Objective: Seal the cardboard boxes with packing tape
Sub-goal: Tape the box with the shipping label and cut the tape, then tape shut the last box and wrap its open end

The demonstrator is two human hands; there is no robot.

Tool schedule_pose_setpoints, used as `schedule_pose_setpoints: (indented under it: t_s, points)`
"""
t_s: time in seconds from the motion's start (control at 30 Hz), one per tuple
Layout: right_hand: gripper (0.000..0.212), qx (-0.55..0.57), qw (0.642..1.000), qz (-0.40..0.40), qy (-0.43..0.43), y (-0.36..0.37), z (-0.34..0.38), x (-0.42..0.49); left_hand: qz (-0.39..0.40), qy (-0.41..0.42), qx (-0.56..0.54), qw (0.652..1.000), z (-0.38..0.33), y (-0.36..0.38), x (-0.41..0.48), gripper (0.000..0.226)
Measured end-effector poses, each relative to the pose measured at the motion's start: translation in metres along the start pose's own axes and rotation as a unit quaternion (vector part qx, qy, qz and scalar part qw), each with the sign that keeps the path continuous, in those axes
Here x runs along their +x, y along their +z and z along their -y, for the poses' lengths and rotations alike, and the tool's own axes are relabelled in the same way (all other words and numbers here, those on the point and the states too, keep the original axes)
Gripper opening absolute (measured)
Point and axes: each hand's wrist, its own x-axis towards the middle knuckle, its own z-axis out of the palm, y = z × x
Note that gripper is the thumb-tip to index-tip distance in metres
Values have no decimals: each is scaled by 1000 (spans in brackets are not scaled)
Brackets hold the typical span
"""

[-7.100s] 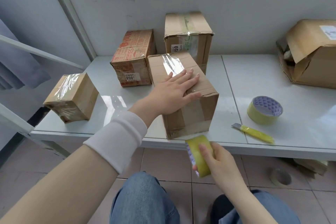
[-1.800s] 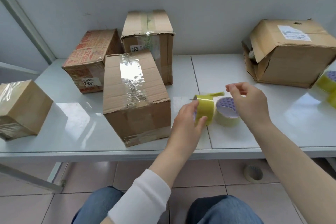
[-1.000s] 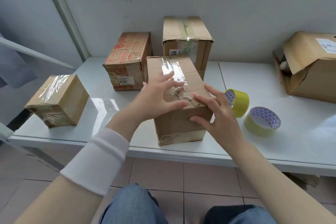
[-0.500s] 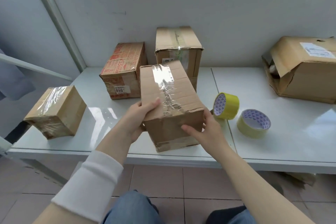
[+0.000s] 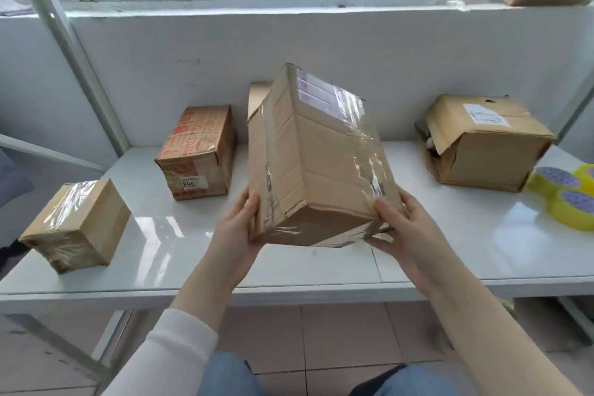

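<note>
Above the table (image 5: pixel 450 235), left hand (image 5: pixel 236 235) and right hand (image 5: pixel 405 231) clasp a tilted, creased cardboard box (image 5: pixel 315 164) banded with wrinkled tape (image 5: pixel 366 151).

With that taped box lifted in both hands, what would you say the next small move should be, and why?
Probably set the taped box down on the table beside the printed box. Tape already runs along its seam and over the near end, the left hand and right hand both grip it, and the torn box on the right gapes open.
</note>
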Motion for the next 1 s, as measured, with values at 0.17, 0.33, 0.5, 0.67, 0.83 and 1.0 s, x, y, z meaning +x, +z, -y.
schedule_pose_setpoints:
  t_s: [0.17, 0.33, 0.5, 0.67, 0.83, 1.0]
  points:
    - [73, 16, 996, -75, -36, -35, 48, 17, -2, 124, 258, 958, -11, 64, 39, 40]
    - [72, -40, 985, -141, -92, -61, 84, 68, 97, 85, 416, 900, -30, 144, 96, 94]
    - [73, -66, 974, -195, -92, -85, 85, 145, 131, 59, 354, 924, -16, 177, 182, 46]
    - [64, -115, 976, -174, -63, -107, 57, 218, 95, 29, 318, 943, 23, 162, 250, 35]
    - [63, -125, 981, -145, -24, -111, 18, 259, 30, -32, 319, 947, 60, 141, 287, 27]
    - [66, -150, 981, -123, -11, -113, -5, 280, -16, -66, 308, 949, 86, 126, 309, 21]
